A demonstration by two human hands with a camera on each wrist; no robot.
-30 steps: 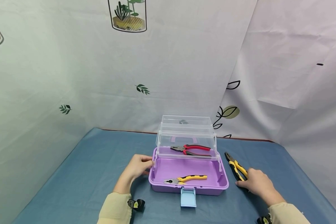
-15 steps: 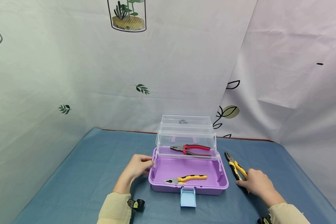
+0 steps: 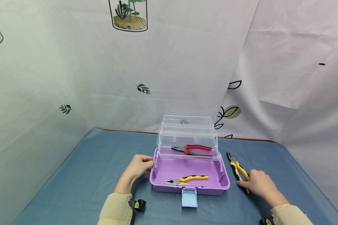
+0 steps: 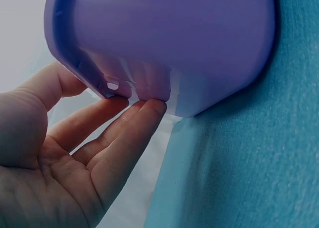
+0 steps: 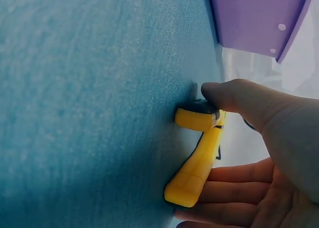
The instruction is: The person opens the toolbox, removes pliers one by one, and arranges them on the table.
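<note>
A purple toolbox point(image 3: 171, 167) stands with its clear lid point(image 3: 187, 125) raised. At its left side my left hand point(image 3: 138, 167) grips the wall, thumb over the rim and fingertips against the outside, as the left wrist view point(image 4: 94, 153) shows. To the right of the box, yellow-and-black pliers point(image 3: 234, 165) lie on the table, jaws pointing away from me. My right hand point(image 3: 260, 184) holds their spread handles, thumb on one and fingers along the other; the yellow handle ends point(image 5: 189, 178) show in the right wrist view.
Inside the box, yellow-handled pliers point(image 3: 192, 178) lie near the front. Red-and-black pliers point(image 3: 197, 147) rest at the back, by the clear tray parts. A light blue latch point(image 3: 189, 198) hangs down in front. Blue cloth point(image 3: 87, 175) covers the table, with patterned fabric point(image 3: 115, 78) behind.
A little more of the near handle end of the pliers shows below my right thumb. My left hand and the toolbox stay where they were.
</note>
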